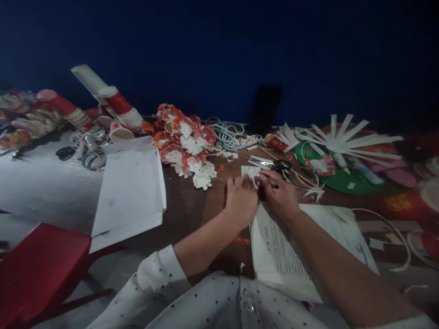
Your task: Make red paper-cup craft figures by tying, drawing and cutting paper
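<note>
On the wooden table a small white piece of paper (247, 170) lies under my fingertips. My left hand (242, 201) rests palm down at its near edge, fingers a little bent and apart, the tips pressing on the paper. Pinched in my right hand (281, 194) is a pen (272, 183), its lower end close to the paper; the tip is hidden by my fingers. Just beyond lies a pair of scissors (281, 164) with dark handles. Printed sheets (277, 246) lie under my right forearm.
Left stands a stack of white paper (132, 192). Red-and-white paper crafts with white cutouts (187, 141) sit at the back, beside coiled pale-blue cord (226, 135). Right are a green disc (356, 183) and fanned paper strips (346, 139). Stacked paper cups (120, 105) lean far left, above a red stool (44, 269).
</note>
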